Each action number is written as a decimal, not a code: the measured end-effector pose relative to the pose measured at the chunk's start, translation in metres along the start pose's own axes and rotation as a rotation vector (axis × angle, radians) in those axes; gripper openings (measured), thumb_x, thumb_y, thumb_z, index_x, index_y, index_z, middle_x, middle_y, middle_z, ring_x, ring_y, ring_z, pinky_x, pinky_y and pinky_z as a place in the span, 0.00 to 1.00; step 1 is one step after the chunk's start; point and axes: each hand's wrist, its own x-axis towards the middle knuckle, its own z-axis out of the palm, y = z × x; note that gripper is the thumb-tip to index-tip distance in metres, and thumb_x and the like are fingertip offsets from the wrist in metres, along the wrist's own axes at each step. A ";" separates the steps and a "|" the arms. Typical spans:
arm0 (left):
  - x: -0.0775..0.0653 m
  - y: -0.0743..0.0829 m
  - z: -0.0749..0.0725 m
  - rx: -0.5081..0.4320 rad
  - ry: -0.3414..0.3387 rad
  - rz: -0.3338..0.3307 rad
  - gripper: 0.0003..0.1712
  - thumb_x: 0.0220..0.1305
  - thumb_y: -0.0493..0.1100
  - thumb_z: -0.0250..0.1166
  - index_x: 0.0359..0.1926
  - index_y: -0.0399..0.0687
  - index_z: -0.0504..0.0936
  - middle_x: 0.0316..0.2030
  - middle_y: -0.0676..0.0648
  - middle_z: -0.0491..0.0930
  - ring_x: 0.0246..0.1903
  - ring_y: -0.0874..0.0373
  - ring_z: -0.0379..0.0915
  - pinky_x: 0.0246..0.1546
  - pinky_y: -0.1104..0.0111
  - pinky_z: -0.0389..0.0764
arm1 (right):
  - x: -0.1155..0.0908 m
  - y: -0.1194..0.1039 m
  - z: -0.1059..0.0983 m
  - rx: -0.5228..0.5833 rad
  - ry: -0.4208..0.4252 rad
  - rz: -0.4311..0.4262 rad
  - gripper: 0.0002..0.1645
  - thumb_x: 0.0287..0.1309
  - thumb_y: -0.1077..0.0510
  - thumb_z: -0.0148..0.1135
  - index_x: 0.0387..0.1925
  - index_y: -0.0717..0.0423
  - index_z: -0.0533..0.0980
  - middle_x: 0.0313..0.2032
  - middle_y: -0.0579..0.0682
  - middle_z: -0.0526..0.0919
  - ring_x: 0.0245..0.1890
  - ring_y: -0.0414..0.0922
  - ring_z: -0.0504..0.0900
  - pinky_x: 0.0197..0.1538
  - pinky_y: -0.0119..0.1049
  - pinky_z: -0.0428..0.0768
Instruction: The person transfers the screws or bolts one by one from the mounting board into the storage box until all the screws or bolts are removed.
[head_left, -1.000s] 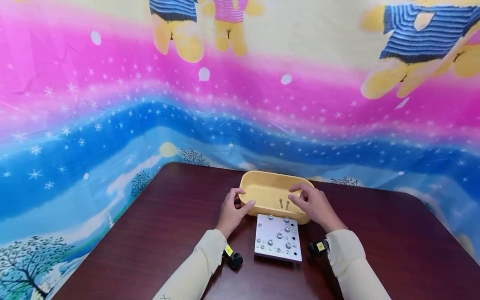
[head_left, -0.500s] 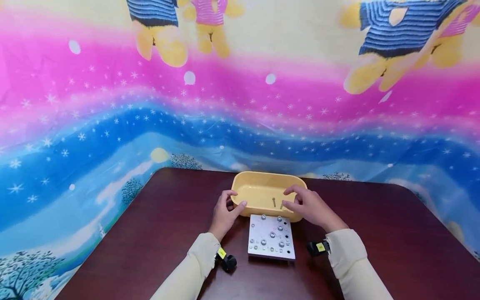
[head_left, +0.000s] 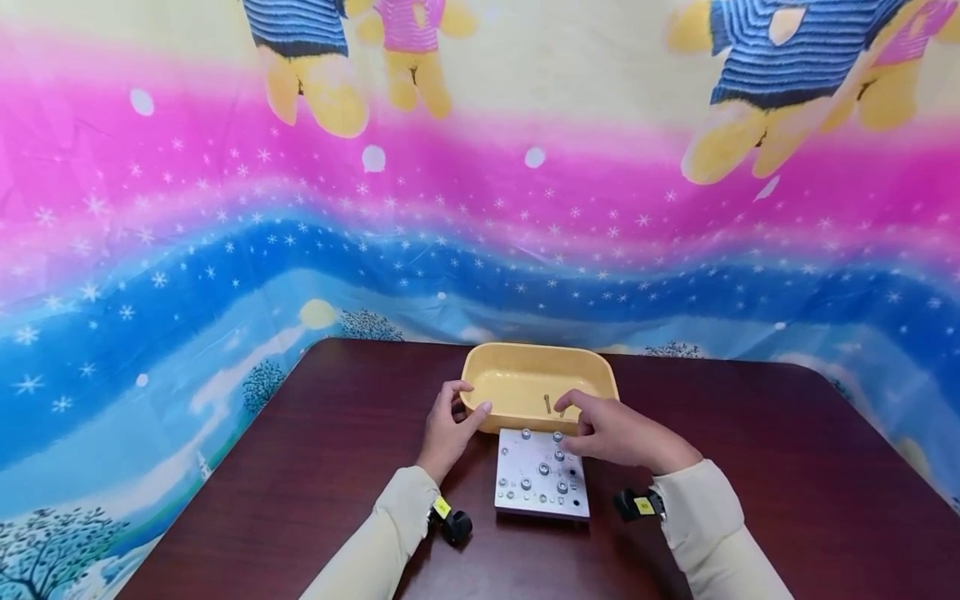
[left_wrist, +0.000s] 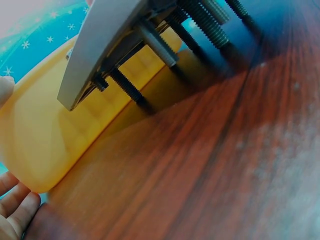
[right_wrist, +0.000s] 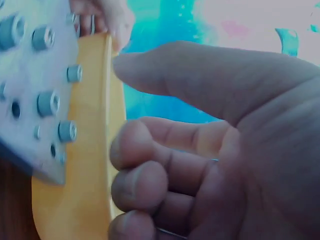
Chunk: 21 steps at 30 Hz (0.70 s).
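A dark wood table [head_left: 360, 483] runs wide to both sides of a yellow tray [head_left: 536, 360] set near its far edge, with a metal plate [head_left: 528, 465] raised on threaded bolts [left_wrist: 207, 24] just before the tray's near wall. The left hand [head_left: 450, 429] grips the tray's left end, while the right hand [head_left: 618, 432] reaches over the near right rim, thumb and forefinger parted, whether touching anything I cannot tell. Two slim screws [head_left: 547, 404] lie on the tray floor, the right one partly hidden beside that forefinger.

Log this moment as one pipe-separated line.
left hand: grips yellow tray at left end | right hand: at tray's near rim | inside tray: two screws | tray's near side: metal plate with bolts
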 end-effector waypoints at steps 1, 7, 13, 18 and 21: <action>0.000 0.000 -0.001 -0.002 0.000 0.000 0.27 0.57 0.57 0.70 0.53 0.57 0.71 0.57 0.50 0.72 0.55 0.55 0.71 0.53 0.58 0.75 | 0.000 -0.003 0.000 0.001 -0.018 -0.004 0.28 0.57 0.53 0.67 0.56 0.55 0.68 0.22 0.45 0.74 0.21 0.40 0.71 0.27 0.34 0.72; 0.001 0.001 -0.003 -0.005 0.000 -0.004 0.26 0.57 0.57 0.70 0.53 0.58 0.71 0.57 0.50 0.72 0.54 0.54 0.72 0.53 0.58 0.76 | 0.000 -0.017 0.001 0.004 -0.100 -0.028 0.23 0.58 0.56 0.65 0.54 0.55 0.70 0.21 0.45 0.74 0.20 0.39 0.70 0.25 0.32 0.71; 0.003 -0.001 -0.002 0.010 -0.002 -0.004 0.27 0.57 0.58 0.69 0.54 0.58 0.71 0.57 0.50 0.72 0.55 0.55 0.72 0.53 0.58 0.76 | 0.003 -0.023 0.008 0.016 -0.147 -0.045 0.17 0.58 0.60 0.64 0.48 0.55 0.71 0.21 0.45 0.73 0.20 0.39 0.70 0.24 0.31 0.70; 0.003 0.000 -0.002 0.018 -0.003 -0.007 0.26 0.57 0.56 0.70 0.53 0.58 0.71 0.56 0.50 0.72 0.55 0.55 0.72 0.53 0.59 0.76 | 0.006 -0.022 0.017 0.015 -0.175 -0.048 0.14 0.55 0.62 0.64 0.43 0.54 0.71 0.20 0.45 0.72 0.19 0.39 0.69 0.23 0.31 0.69; 0.003 0.000 -0.002 0.017 -0.005 0.000 0.26 0.57 0.55 0.70 0.53 0.57 0.71 0.56 0.49 0.72 0.55 0.54 0.72 0.52 0.59 0.76 | 0.008 -0.022 0.023 0.015 -0.179 -0.063 0.13 0.54 0.63 0.64 0.41 0.54 0.71 0.20 0.46 0.73 0.20 0.39 0.70 0.24 0.32 0.70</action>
